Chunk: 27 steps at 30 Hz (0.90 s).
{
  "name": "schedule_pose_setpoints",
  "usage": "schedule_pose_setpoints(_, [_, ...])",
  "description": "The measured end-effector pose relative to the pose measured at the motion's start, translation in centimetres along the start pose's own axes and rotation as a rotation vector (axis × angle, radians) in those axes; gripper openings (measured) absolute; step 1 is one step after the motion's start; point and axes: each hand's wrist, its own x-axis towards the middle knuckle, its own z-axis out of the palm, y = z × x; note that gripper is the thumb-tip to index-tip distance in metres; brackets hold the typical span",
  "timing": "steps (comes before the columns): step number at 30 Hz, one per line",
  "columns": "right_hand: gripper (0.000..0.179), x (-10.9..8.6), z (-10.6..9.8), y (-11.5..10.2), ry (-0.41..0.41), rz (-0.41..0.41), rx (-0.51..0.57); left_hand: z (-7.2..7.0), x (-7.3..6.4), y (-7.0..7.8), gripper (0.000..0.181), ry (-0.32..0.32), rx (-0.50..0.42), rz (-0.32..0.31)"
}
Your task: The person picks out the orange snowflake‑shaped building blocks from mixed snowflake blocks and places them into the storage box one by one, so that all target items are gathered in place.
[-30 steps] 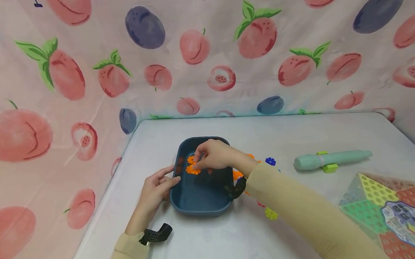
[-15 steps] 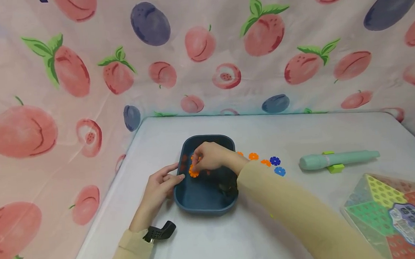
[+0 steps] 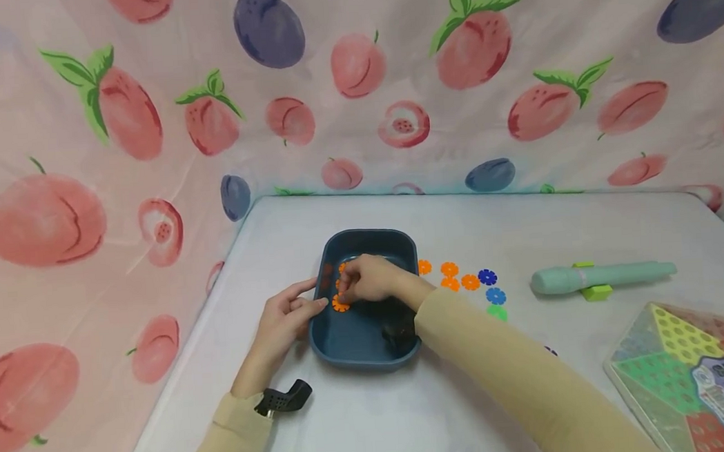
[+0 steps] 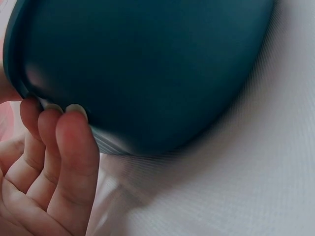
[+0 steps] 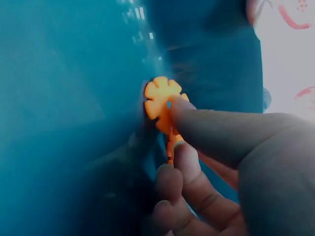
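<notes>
A dark blue plastic basin (image 3: 351,347) stands on the white table. My left hand (image 3: 283,327) holds its left wall, thumb at the rim; in the left wrist view the curled fingers (image 4: 76,157) press against the outside. Inside the basin, my right hand (image 3: 370,279) pinches an orange flower-shaped plastic disc (image 5: 158,101), the thumb lying over its face. Other orange discs (image 3: 342,267) show beside these fingers along the basin's left side, partly hidden by the hand. Whether they are joined I cannot tell.
Right of the basin lie several loose flower discs: orange (image 3: 449,269), dark blue (image 3: 487,277), light blue (image 3: 495,296) and green (image 3: 496,312). Farther right, a pale green stick-shaped object (image 3: 614,275) rests on a yellow-green support (image 3: 598,293). A clear box with coloured panels (image 3: 663,373) stands front right.
The pinched orange disc and my right hand have shifted slightly toward the basin's near end. The right sleeve uncovers more loose discs. My left hand keeps its hold; the head view has tilted down somewhat.
</notes>
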Motion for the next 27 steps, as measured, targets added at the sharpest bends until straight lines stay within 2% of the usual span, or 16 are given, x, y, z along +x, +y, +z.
schedule_pose_setpoints(8, [0.010,0.35,0.11,0.48,0.066,0.017,-0.019,0.02,0.19,0.28,0.050,-0.002,0.015,0.006])
schedule_pose_setpoints(27, [0.023,0.20,0.57,0.45,0.067,0.048,-0.034,0.17,-0.12,0.16,0.051,-0.008,-0.014,-0.023])
